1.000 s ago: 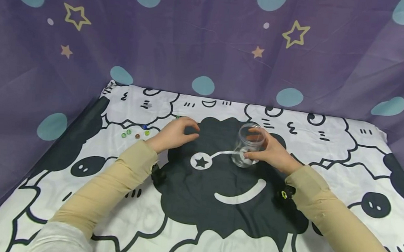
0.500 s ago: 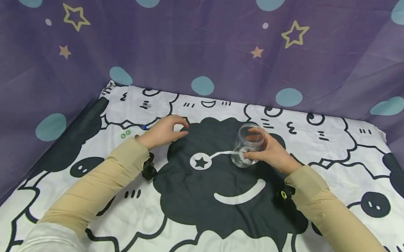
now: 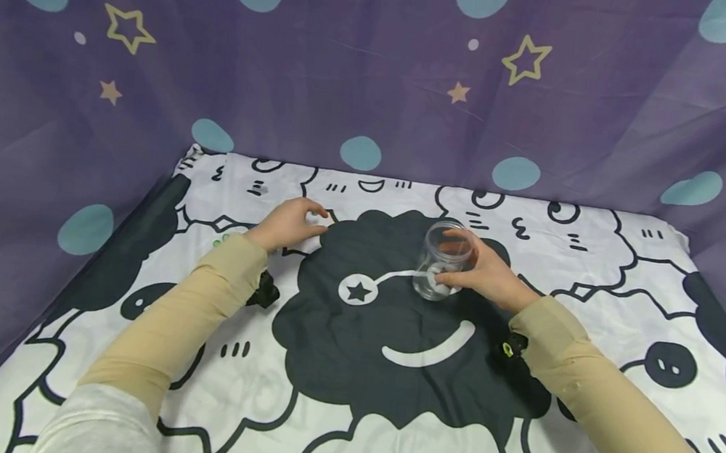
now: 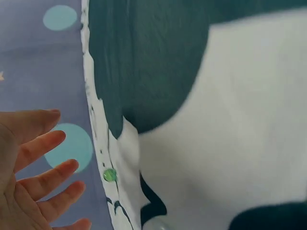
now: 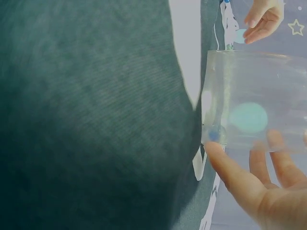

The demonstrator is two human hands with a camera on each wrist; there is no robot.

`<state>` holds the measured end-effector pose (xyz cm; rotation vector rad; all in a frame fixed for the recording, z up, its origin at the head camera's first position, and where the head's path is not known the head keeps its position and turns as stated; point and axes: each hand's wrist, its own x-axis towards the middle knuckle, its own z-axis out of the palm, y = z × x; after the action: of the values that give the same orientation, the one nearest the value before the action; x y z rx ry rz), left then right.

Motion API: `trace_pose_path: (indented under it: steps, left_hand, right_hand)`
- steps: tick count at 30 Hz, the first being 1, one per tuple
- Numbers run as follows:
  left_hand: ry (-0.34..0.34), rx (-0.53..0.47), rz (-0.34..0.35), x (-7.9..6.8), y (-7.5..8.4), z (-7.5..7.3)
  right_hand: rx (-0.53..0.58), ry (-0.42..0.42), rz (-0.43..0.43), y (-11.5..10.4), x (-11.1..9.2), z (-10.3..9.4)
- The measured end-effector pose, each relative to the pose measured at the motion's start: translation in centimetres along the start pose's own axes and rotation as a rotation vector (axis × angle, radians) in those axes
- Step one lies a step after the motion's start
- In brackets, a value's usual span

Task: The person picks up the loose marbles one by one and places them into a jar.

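Note:
A clear jar (image 3: 443, 260) stands upright, mouth up, on the dark cloud print. My right hand (image 3: 490, 271) grips its right side, thumb in front and fingers behind. In the right wrist view a bluish marble (image 5: 214, 133) shows near the jar's base. My left hand (image 3: 289, 223) hovers over the far left of the cloth, holding nothing. Its fingers are spread and slightly bent in the left wrist view, beside a green marble (image 4: 110, 175). Small green marbles (image 3: 220, 240) peek out past the left sleeve; that arm hides the spot around them.
A white cloth (image 3: 241, 397) with black cartoon clouds covers the table. Behind it and at both sides hangs a purple curtain (image 3: 325, 70) with stars and blue ovals. Black wrist cameras (image 3: 263, 291) sit under the cuffs.
My left hand has moved left and slightly back, away from the jar, covering most of the marbles there. The right hand keeps its hold on the jar, which stays in place.

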<state>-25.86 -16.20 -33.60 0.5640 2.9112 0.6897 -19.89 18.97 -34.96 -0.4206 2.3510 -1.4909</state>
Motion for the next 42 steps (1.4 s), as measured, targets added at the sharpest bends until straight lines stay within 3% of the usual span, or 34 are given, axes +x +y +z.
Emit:
trace_pose_path:
  steps: [7,14,21,31,42]
  left_hand:
    - [0.119,0.108,0.049,0.8,-1.2,0.0]
    - [0.046,0.165,-0.034,1.2,-1.9,0.3]
    - [0.011,0.147,-0.125,2.1,-2.5,0.3]
    - [-0.043,0.144,-0.189,3.3,-3.1,0.7]
    - [-0.008,0.131,-0.236,3.9,-3.7,0.3]
  right_hand:
    - [0.000,-0.003,-0.004,-0.1,0.0,0.1]
    - [-0.011,-0.001,-0.004,0.0,0.0,0.0]
    - [-0.015,0.002,-0.011,0.1,0.1,0.0]
    - [0.003,0.002,-0.009,0.2,0.0,0.1]
    - [-0.021,0.014,-0.007,0.0,0.0,0.1]
